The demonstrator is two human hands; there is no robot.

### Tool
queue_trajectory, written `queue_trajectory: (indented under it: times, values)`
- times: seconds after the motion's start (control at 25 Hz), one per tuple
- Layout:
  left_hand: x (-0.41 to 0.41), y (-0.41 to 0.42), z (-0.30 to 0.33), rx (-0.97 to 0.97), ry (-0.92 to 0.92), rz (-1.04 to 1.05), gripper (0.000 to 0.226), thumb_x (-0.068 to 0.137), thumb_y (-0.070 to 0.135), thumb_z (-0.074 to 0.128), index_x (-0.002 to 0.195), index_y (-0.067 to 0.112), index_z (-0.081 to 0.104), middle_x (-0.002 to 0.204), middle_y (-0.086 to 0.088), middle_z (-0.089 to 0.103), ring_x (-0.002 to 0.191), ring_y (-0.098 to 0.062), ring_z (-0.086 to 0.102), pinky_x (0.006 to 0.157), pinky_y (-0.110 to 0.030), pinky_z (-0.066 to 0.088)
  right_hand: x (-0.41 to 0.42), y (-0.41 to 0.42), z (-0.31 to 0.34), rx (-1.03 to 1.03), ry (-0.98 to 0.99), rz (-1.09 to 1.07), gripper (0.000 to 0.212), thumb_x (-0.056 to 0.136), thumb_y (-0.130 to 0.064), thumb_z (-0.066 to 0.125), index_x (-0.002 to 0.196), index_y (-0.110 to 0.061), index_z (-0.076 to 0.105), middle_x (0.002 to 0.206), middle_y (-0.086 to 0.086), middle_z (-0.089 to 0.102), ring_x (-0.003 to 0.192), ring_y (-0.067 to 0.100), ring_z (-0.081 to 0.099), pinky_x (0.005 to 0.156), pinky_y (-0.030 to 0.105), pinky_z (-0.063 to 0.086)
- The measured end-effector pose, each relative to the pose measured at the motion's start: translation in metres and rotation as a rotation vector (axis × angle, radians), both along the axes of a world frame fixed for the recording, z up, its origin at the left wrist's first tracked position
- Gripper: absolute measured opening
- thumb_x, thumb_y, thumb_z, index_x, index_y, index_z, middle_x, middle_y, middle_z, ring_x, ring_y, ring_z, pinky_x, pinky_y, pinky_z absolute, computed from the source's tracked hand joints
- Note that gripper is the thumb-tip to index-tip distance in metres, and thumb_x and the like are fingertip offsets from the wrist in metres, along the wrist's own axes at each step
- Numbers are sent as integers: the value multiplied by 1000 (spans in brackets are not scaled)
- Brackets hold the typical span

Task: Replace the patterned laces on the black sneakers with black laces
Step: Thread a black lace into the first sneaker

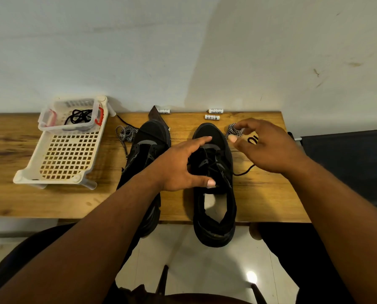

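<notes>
Black sneakers stand side by side on the wooden table (260, 194), toes toward the wall, heels jutting past the near edge: the left black sneaker (147, 145) and the right black sneaker (214, 194). Three small white cylinders with printed labels (214, 117) lie near the wall beyond the toes, one of them partly behind a dark pointed piece (155, 115) that sticks up behind the left shoe's toe. A bundle of black-and-white patterned lace (125, 132) lies on the table just left of the left shoe, touching its side.

The left hand (178, 165) spans the right sneaker's laced area, forefinger reaching to the toe, thumb by the tongue, fingers spread and fairly straight, resting on the shoe rather than curled round it. The right hand (268, 145) hovers just right of that shoe's toe, fingers loosely bent over a second coil of black-and-white patterned lace (232, 129); whether it pinches the coil cannot be told. A thin black lace (244, 171) trails from the right shoe under this hand.

At far left a white perforated plastic tray (67, 159) carries a clear plastic box with red clips (51, 123), which holds a tangle of black laces (80, 117).
</notes>
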State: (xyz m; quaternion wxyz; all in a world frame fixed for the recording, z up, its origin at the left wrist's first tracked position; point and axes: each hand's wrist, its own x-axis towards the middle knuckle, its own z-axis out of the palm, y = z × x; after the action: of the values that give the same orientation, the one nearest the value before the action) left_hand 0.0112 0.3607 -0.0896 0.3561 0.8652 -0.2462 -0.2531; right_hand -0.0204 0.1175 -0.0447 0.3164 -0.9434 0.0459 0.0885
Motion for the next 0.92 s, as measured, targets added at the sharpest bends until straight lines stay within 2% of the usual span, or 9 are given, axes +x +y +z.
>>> queue_trajectory:
  times: [0.08,0.16,0.28,0.4,0.52,0.64,0.76,0.84,0.92]
  values:
    - [-3,-6,3,-144,-47,86,73,85,50,79,149,37,48,146,13,54,125,-1,53,101,-26,46,-1,8,-7,339,-82,-45,30,104,-27,51,131,-36,60,134,-10,57,110,7,52,91,33,46]
    - [-5,-16,9,-335,-41,173,45,91,42,74,131,25,66,122,7,70,104,-8,68,89,-31,58,-3,22,-10,619,-64,-38,51,94,-1,46,127,-38,59,129,-7,58,96,6,54,72,25,47]
    - [-8,-30,15,-480,-44,229,28,90,32,75,111,15,74,91,-8,75,82,-26,73,75,-43,62,-6,37,-11,753,-67,14,66,93,15,37,134,-35,50,123,0,64,94,9,64,62,16,48]
    - [-6,-35,16,-510,-35,285,23,87,27,81,105,14,75,82,-24,69,69,-34,65,69,-56,57,-7,40,-10,954,-37,-37,68,103,8,37,149,-43,37,124,7,71,77,7,66,51,17,43]
    - [-4,-37,19,-569,0,322,15,88,17,80,101,13,75,87,-31,66,72,-28,59,70,-47,56,-5,36,-10,1207,6,-153,68,110,-6,36,158,-51,20,134,8,68,87,15,67,51,22,40]
    - [-3,-37,20,-602,-45,367,7,92,17,77,94,22,74,81,-26,66,68,-21,58,66,-32,53,-5,33,-11,1319,54,-219,65,111,-11,33,159,-50,13,136,5,68,94,16,66,58,26,39]
    - [-6,-38,17,-560,-116,383,2,95,18,73,94,18,72,67,-11,58,55,-7,49,54,-18,43,-4,34,-12,1348,76,-248,64,111,-11,32,160,-47,13,136,4,68,95,16,68,62,28,38]
    - [-7,-39,15,-558,-181,409,8,97,21,71,93,14,71,60,-7,52,50,-6,42,50,-16,37,-3,35,-11,1341,87,-247,63,110,-11,33,160,-45,16,136,4,68,96,15,72,66,30,37]
    - [-7,-39,14,-553,-230,402,13,98,23,70,92,11,71,58,-5,50,49,-7,41,50,-18,37,-2,35,-12,1330,104,-224,60,110,-10,33,160,-42,22,136,4,69,108,16,72,79,32,44]
